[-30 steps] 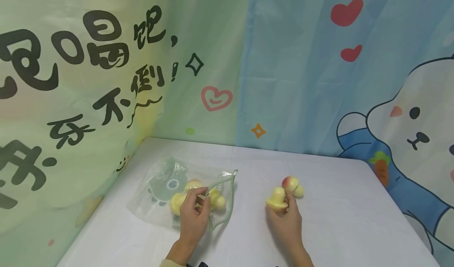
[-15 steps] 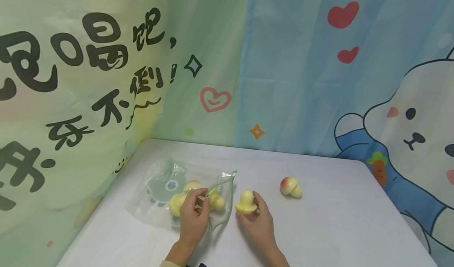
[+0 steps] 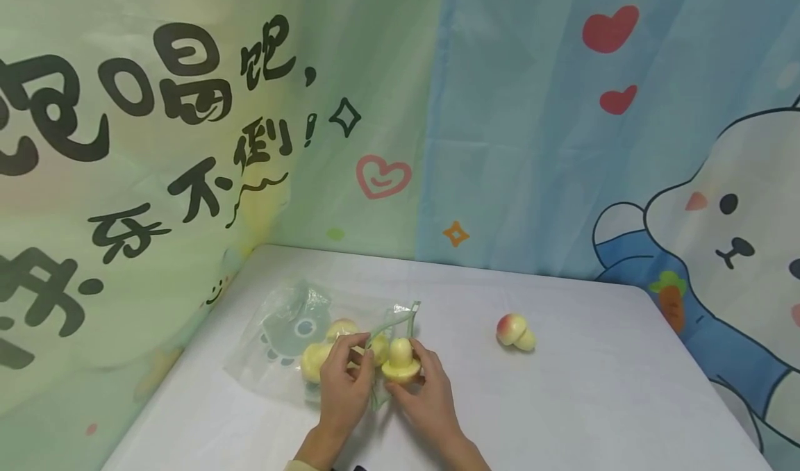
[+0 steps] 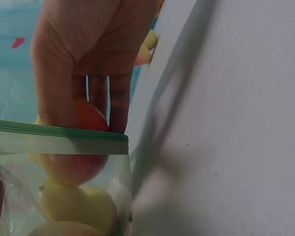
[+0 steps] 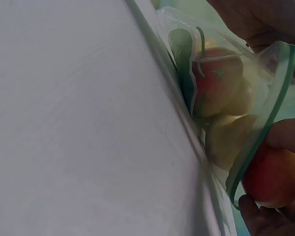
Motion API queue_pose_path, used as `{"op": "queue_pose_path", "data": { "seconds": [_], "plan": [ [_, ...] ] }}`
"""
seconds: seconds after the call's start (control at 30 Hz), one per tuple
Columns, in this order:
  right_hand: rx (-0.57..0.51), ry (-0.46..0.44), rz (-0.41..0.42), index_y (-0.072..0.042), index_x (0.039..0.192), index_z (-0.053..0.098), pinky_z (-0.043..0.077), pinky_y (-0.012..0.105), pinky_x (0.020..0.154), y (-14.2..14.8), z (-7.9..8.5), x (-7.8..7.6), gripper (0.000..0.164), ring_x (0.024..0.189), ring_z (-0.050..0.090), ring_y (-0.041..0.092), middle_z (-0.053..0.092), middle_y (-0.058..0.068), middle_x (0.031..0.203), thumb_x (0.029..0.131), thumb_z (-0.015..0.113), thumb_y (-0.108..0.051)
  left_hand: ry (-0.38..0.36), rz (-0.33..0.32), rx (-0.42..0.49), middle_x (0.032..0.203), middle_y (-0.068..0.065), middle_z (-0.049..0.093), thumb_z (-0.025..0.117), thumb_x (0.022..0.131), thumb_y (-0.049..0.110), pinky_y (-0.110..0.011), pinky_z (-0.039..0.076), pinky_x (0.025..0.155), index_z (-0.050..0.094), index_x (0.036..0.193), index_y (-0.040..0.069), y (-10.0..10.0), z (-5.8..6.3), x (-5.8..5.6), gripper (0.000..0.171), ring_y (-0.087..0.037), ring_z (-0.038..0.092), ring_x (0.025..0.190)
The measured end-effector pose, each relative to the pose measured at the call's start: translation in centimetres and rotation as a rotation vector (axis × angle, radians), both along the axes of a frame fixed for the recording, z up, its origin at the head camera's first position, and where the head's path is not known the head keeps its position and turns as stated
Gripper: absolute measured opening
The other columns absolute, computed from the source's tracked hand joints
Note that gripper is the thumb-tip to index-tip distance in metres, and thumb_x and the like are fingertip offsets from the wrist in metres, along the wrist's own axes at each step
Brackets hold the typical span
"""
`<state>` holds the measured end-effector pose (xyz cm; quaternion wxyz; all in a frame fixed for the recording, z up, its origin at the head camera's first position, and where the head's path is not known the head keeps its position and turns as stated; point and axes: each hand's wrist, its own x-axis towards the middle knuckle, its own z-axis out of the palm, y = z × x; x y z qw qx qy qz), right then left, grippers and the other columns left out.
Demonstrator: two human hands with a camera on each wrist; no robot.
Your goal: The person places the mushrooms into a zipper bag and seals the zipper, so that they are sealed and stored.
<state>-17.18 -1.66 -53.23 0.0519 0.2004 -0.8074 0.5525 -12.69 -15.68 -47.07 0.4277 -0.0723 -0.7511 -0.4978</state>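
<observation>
A clear zip bag (image 3: pixel 269 360) with a green zip edge lies on the table, several yellow toy mushrooms (image 3: pixel 314 360) inside it. My left hand (image 3: pixel 344 381) pinches the bag's rim near its mouth. Another toy mushroom (image 3: pixel 401 365), stem up and cap down in the head view, is held by the fingers of my right hand (image 3: pixel 431 398) at the bag's mouth. From the left wrist its red cap (image 4: pixel 91 118) shows partly behind the green zip band. In the right wrist view the right thumb and fingers grip the red cap (image 5: pixel 274 177) beside the zip.
One more toy mushroom (image 3: pixel 515 332), with a red and yellow cap, lies on the white table (image 3: pixel 587 387) to the right. A printed curtain (image 3: pixel 512 124) hangs behind the table and along its left side.
My right hand has carried its mushroom left, from beside the loose mushroom to the bag's mouth. My left hand keeps its grip on the bag.
</observation>
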Motion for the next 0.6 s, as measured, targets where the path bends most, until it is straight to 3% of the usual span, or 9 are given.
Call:
{"op": "queue_pose_path", "data": {
  "seconds": [0.27, 0.43, 0.6],
  "plan": [
    [0.069, 0.01, 0.078, -0.005, 0.142, 0.043, 0.054, 0.027, 0.081, -1.0, 0.5, -0.6, 0.079, 0.109, 0.058, 0.023, 0.057, 0.011, 0.125, 0.077, 0.083, -0.025, -0.002, -0.002, -0.008, 0.088, -0.02, 0.062, 0.063, 0.076, -0.021, -0.013, 0.044, 0.042, 0.062, 0.102, -0.008, 0.0, -0.1, -0.1, 0.029, -0.014, 0.056, 0.06],
    [0.084, -0.009, 0.129, -0.005, 0.141, 0.044, 0.055, 0.027, 0.082, -1.7, 0.4, -1.2, 0.074, 0.107, 0.06, 0.023, 0.059, 0.012, 0.126, 0.078, 0.082, -0.019, 0.018, 0.002, -0.017, 0.089, -0.018, 0.062, 0.064, 0.078, -0.019, -0.014, 0.044, 0.041, 0.063, 0.105, -0.005, -0.4, -1.7, -1.0, 0.03, -0.014, 0.056, 0.06],
    [0.092, -0.039, 0.169, -0.004, 0.14, 0.047, 0.055, 0.025, 0.08, -2.3, 0.3, -1.5, 0.07, 0.105, 0.062, 0.025, 0.062, 0.013, 0.121, 0.078, 0.079, -0.011, -0.017, -0.007, 0.0, 0.093, -0.01, 0.064, 0.065, 0.081, -0.014, -0.014, 0.046, 0.043, 0.064, 0.108, 0.003, -0.9, -3.2, -1.3, 0.033, -0.01, 0.057, 0.065]
  ]
}}
